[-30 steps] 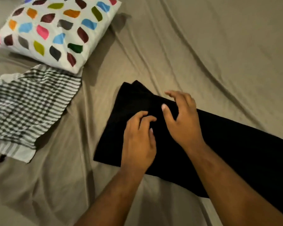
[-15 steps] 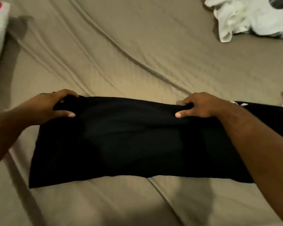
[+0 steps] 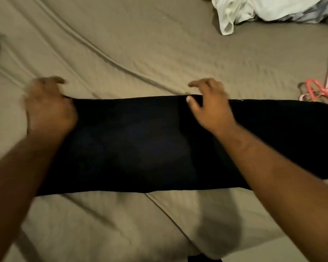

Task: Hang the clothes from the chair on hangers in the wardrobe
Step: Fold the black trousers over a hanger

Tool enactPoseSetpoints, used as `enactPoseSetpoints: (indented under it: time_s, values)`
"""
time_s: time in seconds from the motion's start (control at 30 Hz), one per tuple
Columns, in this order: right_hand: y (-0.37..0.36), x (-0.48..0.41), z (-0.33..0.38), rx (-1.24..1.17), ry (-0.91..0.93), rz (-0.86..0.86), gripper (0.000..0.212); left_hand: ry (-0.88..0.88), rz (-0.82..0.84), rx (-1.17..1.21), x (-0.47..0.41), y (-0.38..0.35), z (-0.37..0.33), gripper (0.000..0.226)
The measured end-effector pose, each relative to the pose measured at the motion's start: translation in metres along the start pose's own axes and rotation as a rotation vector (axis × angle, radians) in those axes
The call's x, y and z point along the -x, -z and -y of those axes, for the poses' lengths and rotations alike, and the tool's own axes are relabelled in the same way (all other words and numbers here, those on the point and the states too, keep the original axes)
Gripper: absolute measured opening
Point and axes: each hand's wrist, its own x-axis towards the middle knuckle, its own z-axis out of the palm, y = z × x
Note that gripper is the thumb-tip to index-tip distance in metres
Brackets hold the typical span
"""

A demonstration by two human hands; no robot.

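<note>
A black garment (image 3: 150,144) lies flat across the tan bed sheet (image 3: 159,53), stretching from left to right. My left hand (image 3: 47,104) is at the garment's left end, blurred by motion, with curved fingers; whether it holds the cloth cannot be told. At the garment's far edge is my right hand (image 3: 210,104), its fingers loosely spread above the sheet and only the thumb over the black cloth. Pink hangers (image 3: 314,91) lie at the right edge, just beyond the garment.
A heap of white and grey clothes (image 3: 254,10) sits at the top right of the bed. The sheet has long creases running diagonally. A dark object (image 3: 202,259) pokes in at the bottom edge.
The view has swung right, away from the pillow and striped cloth. The garment was spread out sideways and pinched at its far edge by both hands; my right hand has since let go.
</note>
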Motion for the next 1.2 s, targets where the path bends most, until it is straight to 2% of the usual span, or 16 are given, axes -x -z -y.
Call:
enactPoseSetpoints:
  time_s: [0.03,0.1,0.17,0.23,0.3,0.37,0.43,0.5,0.57,0.63,0.73,0.8,0.87,1.03,1.13,1.2]
  values:
    - [-0.007,0.019,0.01,-0.057,0.009,-0.035,0.042,-0.056,0.01,0.13,0.017,-0.002,-0.042,0.047]
    - [-0.022,0.06,0.022,-0.083,0.043,0.009,0.048,-0.217,0.141,0.282,0.064,-0.03,-0.12,0.051]
    - [-0.03,0.097,0.011,0.034,0.058,0.157,0.055,-0.368,0.332,0.309,0.116,-0.054,-0.192,0.065]
    - [-0.022,0.125,-0.03,0.204,0.005,0.223,0.056,-0.36,0.447,0.22,0.152,-0.069,-0.224,0.072]
    - [0.01,0.144,-0.095,0.348,-0.107,0.165,0.057,-0.314,0.406,0.141,0.163,-0.076,-0.234,0.074]
    - [0.053,0.156,-0.155,0.447,-0.222,0.086,0.055,-0.271,0.378,0.174,0.161,-0.076,-0.237,0.074]
    - [0.094,0.16,-0.197,0.425,-0.274,-0.068,0.049,-0.188,0.366,0.227,0.155,-0.067,-0.245,0.065]
    - [0.139,0.17,-0.235,0.382,-0.31,-0.264,0.039,-0.125,0.372,0.307,0.149,-0.059,-0.283,0.064]
    - [0.169,0.18,-0.269,0.323,-0.393,-0.382,0.031,-0.237,0.317,0.393,0.148,-0.05,-0.328,0.056]
    - [0.189,0.196,-0.307,0.252,-0.587,-0.457,0.033,-0.459,0.296,0.473,0.152,-0.047,-0.38,0.06]
    - [0.204,0.22,-0.351,0.073,-0.872,-0.494,0.042,-0.695,0.351,0.461,0.162,-0.056,-0.446,0.066]
    - [0.213,0.231,-0.376,0.029,-0.958,-0.53,0.045,-0.77,0.413,0.398,0.169,-0.072,-0.476,0.071]
    - [0.224,0.233,-0.397,0.126,-0.976,-0.461,0.046,-0.8,0.45,0.319,0.179,-0.089,-0.489,0.078]
    - [0.249,0.215,-0.45,0.254,-0.921,-0.021,0.048,-0.831,0.322,0.183,0.198,-0.101,-0.495,0.082]
    - [0.266,0.207,-0.461,0.237,-0.812,0.031,0.037,-0.829,0.299,0.169,0.199,-0.1,-0.497,0.083]
    - [0.282,0.202,-0.462,0.228,-0.746,-0.023,0.042,-0.828,0.303,0.168,0.199,-0.1,-0.497,0.083]
